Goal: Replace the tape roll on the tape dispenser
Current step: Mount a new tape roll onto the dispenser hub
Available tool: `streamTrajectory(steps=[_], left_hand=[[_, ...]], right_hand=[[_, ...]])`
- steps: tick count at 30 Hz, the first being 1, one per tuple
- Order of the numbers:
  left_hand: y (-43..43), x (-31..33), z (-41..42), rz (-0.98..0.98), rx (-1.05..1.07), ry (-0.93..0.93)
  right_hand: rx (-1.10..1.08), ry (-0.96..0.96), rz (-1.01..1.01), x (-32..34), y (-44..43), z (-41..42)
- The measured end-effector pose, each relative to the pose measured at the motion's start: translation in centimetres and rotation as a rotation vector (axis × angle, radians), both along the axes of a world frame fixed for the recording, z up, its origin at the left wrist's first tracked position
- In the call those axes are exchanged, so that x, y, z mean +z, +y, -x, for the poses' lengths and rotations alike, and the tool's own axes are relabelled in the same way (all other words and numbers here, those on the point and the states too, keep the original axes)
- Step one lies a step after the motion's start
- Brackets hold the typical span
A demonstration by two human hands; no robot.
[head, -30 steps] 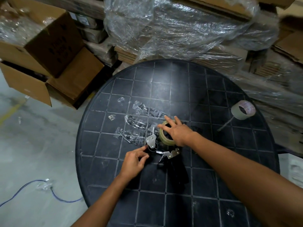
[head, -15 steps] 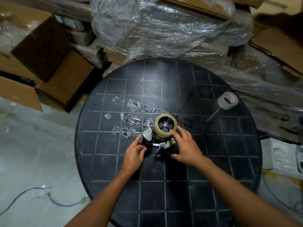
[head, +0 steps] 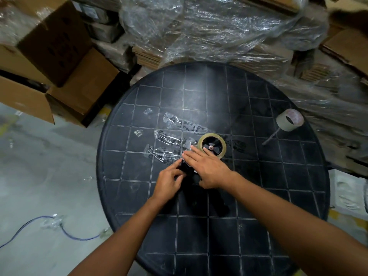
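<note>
A black tape dispenser (head: 196,177) lies on its side on the round black table (head: 258,196). A yellowish tape roll (head: 222,145) sits on its black hub. My right hand (head: 209,169) lies palm down over the dispenser's metal front parts, fingers stretched out, thumb against the body's near side. My left hand (head: 169,181) pinches the dispenser's left end with its fingertips. The metal parts are hidden under my right hand. A second, pale tape roll (head: 288,126) lies apart at the table's right edge.
Crumpled clear tape strips (head: 169,140) stick to the table left of the dispenser. Cardboard boxes (head: 49,56) and plastic-wrapped stacks (head: 219,32) crowd the far side. A blue cable (head: 65,232) runs over the concrete floor at the left.
My right hand came off the roll, moved to the near side, then slid left over the dispenser's metal parts. The roll's hub is now uncovered. My left hand stayed at the dispenser's left end.
</note>
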State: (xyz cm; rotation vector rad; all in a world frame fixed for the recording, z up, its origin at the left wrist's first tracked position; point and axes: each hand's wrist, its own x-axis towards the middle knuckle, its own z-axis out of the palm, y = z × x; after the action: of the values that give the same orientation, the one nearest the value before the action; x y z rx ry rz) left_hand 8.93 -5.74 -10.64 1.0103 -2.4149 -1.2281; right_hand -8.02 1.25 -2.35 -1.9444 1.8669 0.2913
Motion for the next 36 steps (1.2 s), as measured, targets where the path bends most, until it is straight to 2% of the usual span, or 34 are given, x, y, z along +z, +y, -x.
streamTrajectory(steps=[7, 10, 12, 16, 18, 20, 23, 25, 27, 29, 31, 33, 36], left_hand=[[-0.2, 0.5, 0.1, -0.010, -0.042, -0.006], [-0.4, 0.4, -0.1, -0.004, -0.070, -0.018], [-0.4, 0.0, -0.1, -0.013, -0.076, -0.039], [-0.5, -0.3, -0.5, -0.042, -0.038, -0.058], [-0.4, -0.1, -0.9, -0.031, -0.039, -0.068], [-0.3, 0.0, -1.2, -0.011, -0.031, -0.068], [-0.3, 0.1, -1.4, -0.047, 0.034, -0.052], [-0.3, -0.1, -1.6, -0.060, 0.106, -0.081], [-0.3, -0.3, -2.0, -0.111, 0.218, -0.150], [-0.2, 0.3, -2.1, -0.366, 0.412, -0.171], [0.1, 1.3, -1.5, -0.833, 0.597, -0.137], [0.4, 2.3, -0.9, -1.234, 0.622, -0.216], [0.4, 2.4, -0.3, -1.577, 0.569, -0.228]], right_hand=[[-0.005, 0.081, 0.048, 0.5, -2.2, -0.9], [-0.041, 0.053, 0.069, 0.8, -2.5, -1.0], [-0.158, -0.028, 0.096, 1.2, -1.8, -0.8], [-0.637, -0.118, 0.235, 1.2, 2.3, -0.3], [-0.862, -0.120, 0.173, 0.7, 4.7, 0.1], [-1.015, -0.165, 0.000, 0.0, 6.8, 0.4], [-1.091, -0.325, -0.282, -1.6, 8.1, 0.7], [-1.136, -0.499, -0.342, -2.8, 8.3, 0.7], [-1.224, -0.640, -0.293, -3.8, 8.1, 0.7], [-1.295, -0.748, -0.203, -4.7, 7.8, 0.5], [-1.361, -0.865, -0.153, -5.2, 7.5, 0.1], [-1.422, -0.989, -0.161, -5.5, 7.2, -0.1], [-1.494, -1.191, -0.331, -5.2, 6.3, -0.4]])
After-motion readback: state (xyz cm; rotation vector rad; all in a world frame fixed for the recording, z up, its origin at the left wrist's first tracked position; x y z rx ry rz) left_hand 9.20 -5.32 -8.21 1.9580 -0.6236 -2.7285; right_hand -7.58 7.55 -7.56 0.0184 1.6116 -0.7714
